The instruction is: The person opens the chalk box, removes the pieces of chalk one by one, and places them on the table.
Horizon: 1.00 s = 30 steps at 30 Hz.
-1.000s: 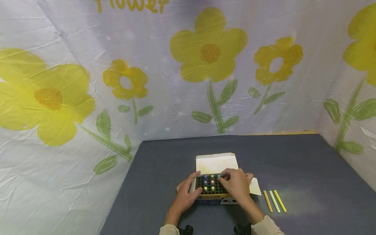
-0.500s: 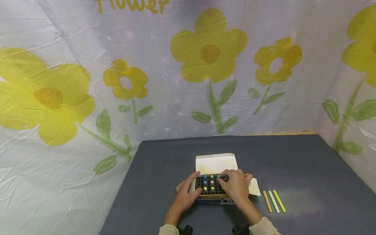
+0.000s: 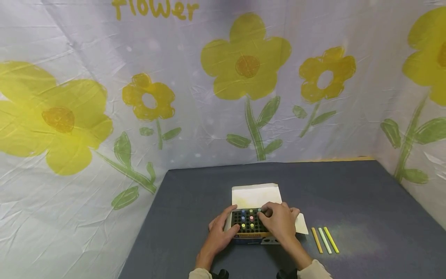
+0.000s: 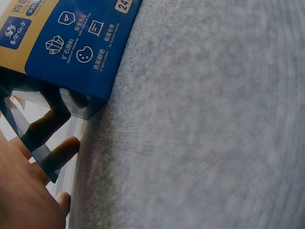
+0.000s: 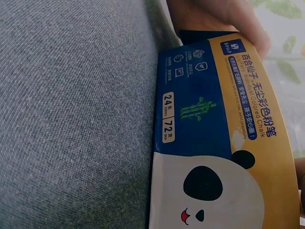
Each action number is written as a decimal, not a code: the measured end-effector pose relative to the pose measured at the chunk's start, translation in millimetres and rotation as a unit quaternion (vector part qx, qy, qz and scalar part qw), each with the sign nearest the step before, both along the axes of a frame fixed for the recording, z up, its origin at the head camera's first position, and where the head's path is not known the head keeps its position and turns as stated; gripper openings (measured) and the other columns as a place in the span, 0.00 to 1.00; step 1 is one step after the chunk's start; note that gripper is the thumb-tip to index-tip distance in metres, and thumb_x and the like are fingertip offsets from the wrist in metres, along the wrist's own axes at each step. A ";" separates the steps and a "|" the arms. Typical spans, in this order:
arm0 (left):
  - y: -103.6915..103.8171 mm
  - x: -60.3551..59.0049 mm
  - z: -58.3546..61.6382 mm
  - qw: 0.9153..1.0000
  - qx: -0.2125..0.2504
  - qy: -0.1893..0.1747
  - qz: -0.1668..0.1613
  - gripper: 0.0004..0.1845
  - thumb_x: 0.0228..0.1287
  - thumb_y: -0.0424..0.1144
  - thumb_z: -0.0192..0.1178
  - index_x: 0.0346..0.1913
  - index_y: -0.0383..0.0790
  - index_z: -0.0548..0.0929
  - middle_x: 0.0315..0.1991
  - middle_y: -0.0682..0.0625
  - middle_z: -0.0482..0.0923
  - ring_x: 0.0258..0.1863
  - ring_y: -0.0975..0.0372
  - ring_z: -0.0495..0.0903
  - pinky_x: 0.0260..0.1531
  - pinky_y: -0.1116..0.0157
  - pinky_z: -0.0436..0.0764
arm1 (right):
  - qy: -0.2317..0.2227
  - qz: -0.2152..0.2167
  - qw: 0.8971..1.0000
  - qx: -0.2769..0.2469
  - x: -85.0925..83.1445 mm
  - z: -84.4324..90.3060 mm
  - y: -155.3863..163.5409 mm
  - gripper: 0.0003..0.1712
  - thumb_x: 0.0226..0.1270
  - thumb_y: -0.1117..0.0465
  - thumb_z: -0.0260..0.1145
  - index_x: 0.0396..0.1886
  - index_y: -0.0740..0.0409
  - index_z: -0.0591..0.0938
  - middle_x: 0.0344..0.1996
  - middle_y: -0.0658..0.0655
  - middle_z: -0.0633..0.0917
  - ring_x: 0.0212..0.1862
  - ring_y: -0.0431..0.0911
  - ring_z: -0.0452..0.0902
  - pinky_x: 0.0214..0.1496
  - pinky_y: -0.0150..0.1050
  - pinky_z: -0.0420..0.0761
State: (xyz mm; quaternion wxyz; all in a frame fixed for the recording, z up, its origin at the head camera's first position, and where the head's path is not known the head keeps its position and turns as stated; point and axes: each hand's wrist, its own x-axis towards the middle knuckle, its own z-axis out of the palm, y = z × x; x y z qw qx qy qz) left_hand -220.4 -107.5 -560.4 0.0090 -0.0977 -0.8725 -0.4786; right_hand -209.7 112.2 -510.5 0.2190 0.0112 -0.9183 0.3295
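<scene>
An opened chalk box (image 3: pixel 251 235), blue and yellow with a panda on its front, sits on the table. Its black holder (image 3: pixel 238 223) has rows of holes, several with chalk sticks standing in them. My left hand (image 3: pixel 217 234) grips the box's left end, thumb at the front corner and fingers toward the back; in the left wrist view its fingers are by a side flap (image 4: pixel 33 143). At the back right of the holder, my right hand (image 3: pixel 281 221) pinches a teal chalk stick (image 3: pixel 259 210), its tip showing at the fingertips; its lower part is hidden.
Orange, pale green and yellow chalk sticks (image 3: pixel 325 240) lie side by side right of the box. The box's white lid (image 3: pixel 256 195) stands up behind it, and a white side flap (image 3: pixel 301 224) sticks out right. A flower-printed sheet (image 3: pixel 195 128) rises behind the table.
The view has tilted slightly. Both hands keep their places on the box, and the right fingers stay at the teal chalk stick, whose visible end looks slightly smaller.
</scene>
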 end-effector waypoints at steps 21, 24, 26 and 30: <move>-0.1 0.0 -0.2 1.000 0.005 -0.008 0.000 0.33 0.62 0.49 0.64 0.70 0.77 0.69 0.69 0.51 0.75 0.69 0.47 0.68 0.63 0.37 0.53 | 0.043 0.048 0.996 -0.058 -1.1 8.3 0.5 0.07 0.55 0.63 0.79 0.31 0.50 0.88 0.23 0.48 0.87 0.31 0.43 0.71 0.46 0.50 0.51; -0.2 -0.1 0.5 1.000 0.003 -0.012 -0.001 0.33 0.62 0.49 0.63 0.69 0.78 0.69 0.70 0.52 0.74 0.69 0.48 0.68 0.64 0.37 0.52 | 0.052 0.062 0.994 -0.073 -2.1 8.5 0.0 0.08 0.55 0.65 0.78 0.31 0.50 0.87 0.24 0.48 0.88 0.31 0.43 0.72 0.46 0.50 0.51; -0.4 0.0 1.0 1.000 0.003 -0.016 -0.002 0.33 0.62 0.49 0.63 0.69 0.79 0.69 0.70 0.53 0.73 0.70 0.49 0.67 0.64 0.37 0.52 | 0.054 0.074 0.992 -0.085 -2.5 8.3 0.3 0.08 0.55 0.66 0.78 0.31 0.50 0.87 0.25 0.48 0.88 0.31 0.44 0.73 0.47 0.50 0.51; -0.6 0.3 1.4 1.000 0.007 -0.019 0.001 0.33 0.62 0.49 0.64 0.68 0.80 0.69 0.70 0.54 0.74 0.70 0.49 0.67 0.64 0.37 0.52 | 0.057 0.096 0.988 -0.110 -4.3 6.9 1.6 0.08 0.57 0.67 0.76 0.33 0.50 0.86 0.27 0.48 0.89 0.31 0.45 0.78 0.48 0.49 0.51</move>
